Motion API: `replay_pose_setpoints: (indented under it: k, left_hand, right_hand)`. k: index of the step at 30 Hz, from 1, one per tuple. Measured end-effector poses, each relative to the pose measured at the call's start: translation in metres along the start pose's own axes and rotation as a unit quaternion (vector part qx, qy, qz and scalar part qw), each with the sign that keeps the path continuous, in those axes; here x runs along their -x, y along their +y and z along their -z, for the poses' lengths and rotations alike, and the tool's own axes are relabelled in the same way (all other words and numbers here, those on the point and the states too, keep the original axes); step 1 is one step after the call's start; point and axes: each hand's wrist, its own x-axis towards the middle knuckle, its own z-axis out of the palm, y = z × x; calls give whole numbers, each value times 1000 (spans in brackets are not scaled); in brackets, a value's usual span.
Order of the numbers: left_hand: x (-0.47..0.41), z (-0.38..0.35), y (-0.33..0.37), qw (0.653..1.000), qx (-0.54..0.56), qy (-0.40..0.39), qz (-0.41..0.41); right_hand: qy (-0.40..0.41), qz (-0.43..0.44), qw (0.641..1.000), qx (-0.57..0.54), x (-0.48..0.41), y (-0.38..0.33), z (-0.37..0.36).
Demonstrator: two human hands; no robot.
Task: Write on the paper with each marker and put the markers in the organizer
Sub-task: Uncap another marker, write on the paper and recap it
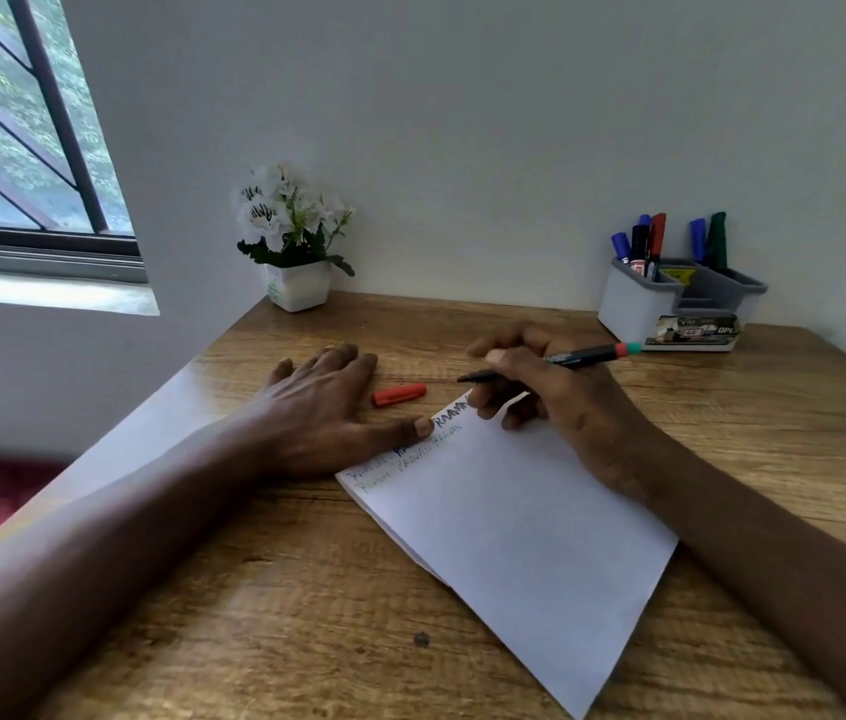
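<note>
A white sheet of paper (519, 532) lies at an angle on the wooden desk (280, 605), with lines of blue, black and green writing near its far edge. My right hand (551, 397) grips an uncapped black marker (582, 357) with a red and green end, its tip just above the paper's far corner. My left hand (322, 413) rests flat on the desk, its thumb pressing the paper's edge. A red cap (399, 394) lies on the desk between my hands. The grey organizer (670, 304) at the back right holds several markers.
A small white pot of white flowers (296, 241) stands at the back of the desk against the wall. A window (21, 137) is at the left. The desk's left edge runs diagonally past my left forearm.
</note>
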Motion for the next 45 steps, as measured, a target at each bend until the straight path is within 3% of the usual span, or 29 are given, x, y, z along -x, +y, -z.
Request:
replay_pose_setpoints:
  k: [3,9,23,45]
  left_hand:
    - [-1,0,-1,1000,-6,-5,-3]
    - [-2,1,-2,1000,-10,-13,-5]
    - [-3,2,-2,1000,-9,-19,-6]
    - [2,6,2,1000,-9,-27,-2]
  right_hand:
    - [-51,-31,998,34,1,2,0]
    - [-57,-58,994,73,-2,0,4]
    - [-17,4,986,167,0,4,-5]
    - [-16,-1,986,166,0,4,-7]
